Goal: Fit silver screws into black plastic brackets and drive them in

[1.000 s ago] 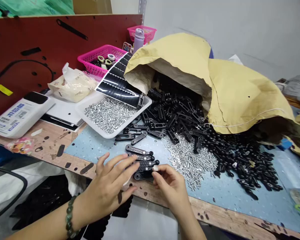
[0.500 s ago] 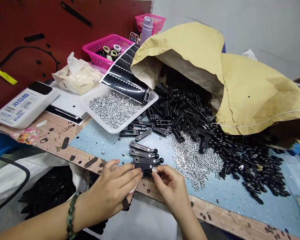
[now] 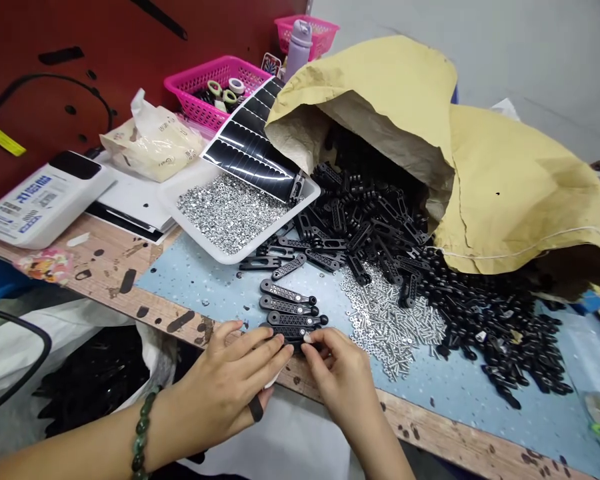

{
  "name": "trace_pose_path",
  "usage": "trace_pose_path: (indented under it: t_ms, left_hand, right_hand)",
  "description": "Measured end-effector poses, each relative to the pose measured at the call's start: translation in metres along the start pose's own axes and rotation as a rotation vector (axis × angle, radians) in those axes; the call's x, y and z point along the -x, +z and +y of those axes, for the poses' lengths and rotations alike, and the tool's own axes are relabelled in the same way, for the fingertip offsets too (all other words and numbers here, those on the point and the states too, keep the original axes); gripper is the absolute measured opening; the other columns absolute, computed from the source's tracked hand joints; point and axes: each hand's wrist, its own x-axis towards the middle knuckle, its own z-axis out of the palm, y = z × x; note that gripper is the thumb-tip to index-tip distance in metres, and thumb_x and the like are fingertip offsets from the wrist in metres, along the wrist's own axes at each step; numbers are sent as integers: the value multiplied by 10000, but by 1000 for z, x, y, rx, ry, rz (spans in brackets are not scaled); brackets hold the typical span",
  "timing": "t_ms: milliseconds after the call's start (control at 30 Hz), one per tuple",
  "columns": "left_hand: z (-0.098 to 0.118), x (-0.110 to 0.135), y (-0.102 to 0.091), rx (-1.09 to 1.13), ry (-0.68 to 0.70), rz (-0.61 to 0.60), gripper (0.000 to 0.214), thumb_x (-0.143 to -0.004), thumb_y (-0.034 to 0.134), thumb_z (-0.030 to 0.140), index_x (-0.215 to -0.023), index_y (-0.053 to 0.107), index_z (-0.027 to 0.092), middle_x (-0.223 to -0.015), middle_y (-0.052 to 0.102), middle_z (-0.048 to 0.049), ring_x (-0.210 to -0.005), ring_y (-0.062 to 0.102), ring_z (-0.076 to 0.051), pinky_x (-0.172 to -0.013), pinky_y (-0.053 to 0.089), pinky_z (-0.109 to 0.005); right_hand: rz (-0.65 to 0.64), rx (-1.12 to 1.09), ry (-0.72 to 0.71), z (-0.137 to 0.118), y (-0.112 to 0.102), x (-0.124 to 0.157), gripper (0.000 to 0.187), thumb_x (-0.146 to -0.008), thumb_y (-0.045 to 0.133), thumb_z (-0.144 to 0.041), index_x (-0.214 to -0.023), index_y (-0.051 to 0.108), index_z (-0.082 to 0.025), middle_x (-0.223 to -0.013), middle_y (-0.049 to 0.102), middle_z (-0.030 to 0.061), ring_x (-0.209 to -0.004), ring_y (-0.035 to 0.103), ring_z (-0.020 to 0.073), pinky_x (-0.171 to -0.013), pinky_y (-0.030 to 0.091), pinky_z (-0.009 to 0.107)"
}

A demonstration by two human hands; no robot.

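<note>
My left hand [image 3: 225, 383] and my right hand [image 3: 337, 370] meet at the table's near edge over a small black plastic arm [image 3: 293, 340]. Both hands pinch it with their fingertips. Just beyond it lies a short row of black arms [image 3: 290, 307] side by side on the blue mat [image 3: 200, 277]. A heap of small silver screws [image 3: 387, 320] lies to the right of that row. Behind it, a big pile of black plastic parts [image 3: 375, 223] spills out of a yellow paper sack [image 3: 485, 180]. My left wrist wears a green bead bracelet.
A white tray of silver nuts [image 3: 230, 210] with black sticker sheets [image 3: 253, 150] leaning on it stands at the back left. Two pink baskets [image 3: 215, 83], a plastic bag [image 3: 153, 143], a white device [image 3: 43, 200] and a red board are further left. More black parts [image 3: 510, 340] spread right.
Both hands have closed in on the nearest black arm at the table edge; the left fingers, spread a second ago, now pinch it. The view has shifted slightly down and right.
</note>
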Motion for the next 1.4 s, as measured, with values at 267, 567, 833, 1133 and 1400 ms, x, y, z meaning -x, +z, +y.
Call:
trace_pose_path:
  t_ms: [267,567,833,1133,1400]
  left_hand:
    - [7,-11,-21,188,-124,-102,492,-729,516,104,-1213,510,191,-1347,470,-103,-1276,351,-308,-1056,249,-489]
    - [7,-6,-27,489,-360,1,608,-708,500,84,-1281,346,216,-1449,278,-108,-1321,343,-266,-1043,404,-400]
    - [-17,7,-21,123,-171,88,407,-903,475,144,-1299,479,237,-1255,588,-49,-1167,490,-244,-988,302,-416]
    - [-15,10,-11,-31,-81,74,352,-945,421,164,-1270,553,190,-1241,631,-47,-1110,532,-235,-973,227,-426]
    - [-16,15,-7,-4,-93,91,354,-955,447,210,-1298,533,196,-1266,619,-54,-1109,537,-236,-991,233,-428]
  right_hand:
    - [115,158,-312,-19,-8,9,315,-862,589,-234,-1150,461,-220,-965,595,94,-836,604,219,-642,514,321]
    - [7,-45,-646,-46,-1,15,257,-860,458,-10,-1027,547,-185,-823,578,53,-713,554,152,-610,491,270]
    - [127,-582,170,-24,2,0,122,-843,621,-235,-823,501,-226,-762,571,-7,-630,572,116,-545,488,222]
    - [180,-695,347,-20,28,-12,330,-761,681,-307,-1062,576,-223,-705,581,-35,-551,623,113,-520,536,225]
    - [133,-431,373,-19,35,-6,169,-796,619,-347,-809,652,-181,-718,655,38,-542,638,142,-485,510,234]
